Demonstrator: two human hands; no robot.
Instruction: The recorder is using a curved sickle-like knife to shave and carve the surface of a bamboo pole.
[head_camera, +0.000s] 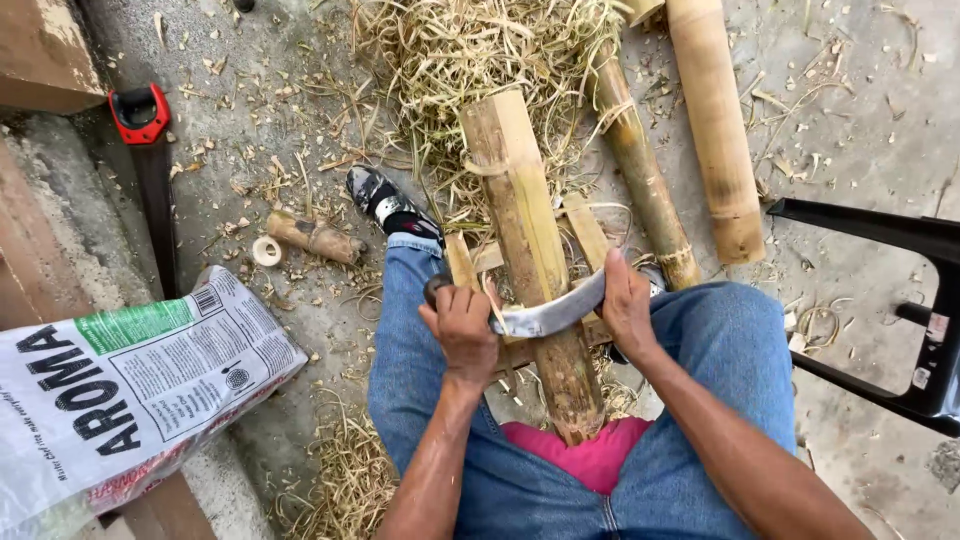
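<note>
Left hand (462, 330) gripped the handle & right hand (627, 305) pinched the far end of a curved blade (548, 315) lying crosswise on the bamboo pole (530, 250). Pole's long axis ran 12–6 o'clock betw. both hands, butt against the lap.

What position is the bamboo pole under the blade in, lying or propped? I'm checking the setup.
Propped at a slant: the bamboo pole runs from the person's lap to the ground, among the shavings.

A curved blade (550, 312) is held across a split bamboo pole (530, 250): its handle is gripped by the left hand (462, 330), its far end by the right hand (626, 305). Bamboo shavings (460, 50) are strewn over the concrete floor (860, 120).
</note>
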